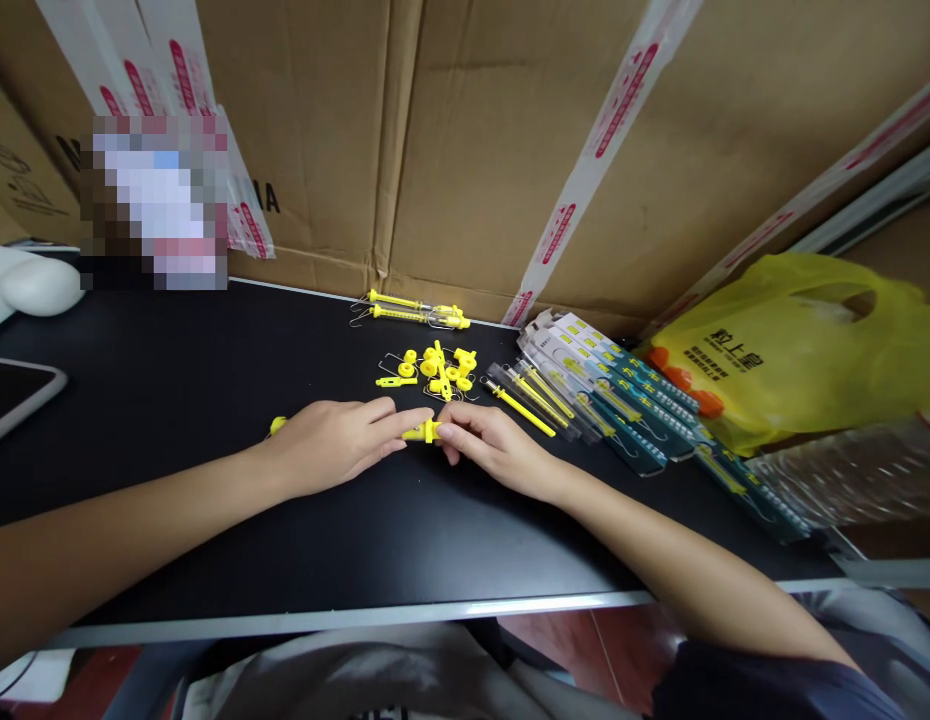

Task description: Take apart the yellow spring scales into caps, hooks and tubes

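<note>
Well to the left of the grip, a rounded white object [41, 287] sits on the black table [322, 550], and nearer the person there's a pale-framed device [19, 400] with a dark face, cut off from my view. Then comes the left hand [352, 440], laid palm down, its fingers closed over a yellow-ended tube [419, 433] that lies crosswise in front of the person. A yellow knob [277, 426] pokes out by that wrist; most of the tube is hidden under the hand. Well beyond the grip, near the cardboard [472, 130], lie two yellow spring scales [412, 311] with wire hooks. Between them and the fingers is a loose heap of yellow parts [435, 372] and bent wires. The right hand [502, 445] has the tube's other end pinched between thumb and fingers, close against the left fingertips. Just right of that pinch lie slim clear tubes, some with yellow rods [525, 408] inside; further right, overlapping teal packets [622, 385]; and past those a yellow plastic bag [810, 350], with crinkled clear plastic [855, 470] nearer the person.
</note>
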The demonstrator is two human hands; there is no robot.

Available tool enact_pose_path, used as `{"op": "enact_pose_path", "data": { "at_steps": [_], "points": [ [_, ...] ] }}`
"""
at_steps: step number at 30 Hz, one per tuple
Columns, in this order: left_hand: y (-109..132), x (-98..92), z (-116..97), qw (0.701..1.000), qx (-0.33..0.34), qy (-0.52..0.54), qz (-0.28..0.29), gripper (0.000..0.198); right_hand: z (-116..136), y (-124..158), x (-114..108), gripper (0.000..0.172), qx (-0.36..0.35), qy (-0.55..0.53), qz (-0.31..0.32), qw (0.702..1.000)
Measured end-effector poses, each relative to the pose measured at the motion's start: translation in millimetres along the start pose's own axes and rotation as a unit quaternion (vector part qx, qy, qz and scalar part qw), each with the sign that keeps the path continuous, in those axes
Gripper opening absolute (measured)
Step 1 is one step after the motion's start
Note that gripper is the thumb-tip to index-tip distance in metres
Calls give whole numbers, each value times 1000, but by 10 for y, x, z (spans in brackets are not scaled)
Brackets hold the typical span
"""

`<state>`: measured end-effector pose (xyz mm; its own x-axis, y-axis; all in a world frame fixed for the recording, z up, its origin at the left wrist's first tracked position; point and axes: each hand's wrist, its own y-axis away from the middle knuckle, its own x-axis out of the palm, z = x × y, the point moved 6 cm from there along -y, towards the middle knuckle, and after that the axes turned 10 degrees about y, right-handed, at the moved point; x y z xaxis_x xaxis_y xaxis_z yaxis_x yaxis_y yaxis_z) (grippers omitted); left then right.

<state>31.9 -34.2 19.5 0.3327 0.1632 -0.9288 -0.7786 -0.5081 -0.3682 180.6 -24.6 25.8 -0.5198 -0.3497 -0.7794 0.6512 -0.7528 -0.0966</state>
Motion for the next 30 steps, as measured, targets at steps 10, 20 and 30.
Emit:
{"op": "enact_pose_path", "data": {
  "at_steps": [10, 20, 30],
  "points": [
    [-3, -1, -7, 1000, -5, 8, 20, 38, -14, 4, -17, 25, -18, 5, 9, 1000],
    [6, 22, -7, 999, 9, 9, 36, 39, 86, 21, -70, 20, -101, 193, -13, 976],
    [11, -3, -27, 999, 28, 14, 30, 38, 113, 50, -95, 23, -134, 227, 2, 965]
  ]
}}
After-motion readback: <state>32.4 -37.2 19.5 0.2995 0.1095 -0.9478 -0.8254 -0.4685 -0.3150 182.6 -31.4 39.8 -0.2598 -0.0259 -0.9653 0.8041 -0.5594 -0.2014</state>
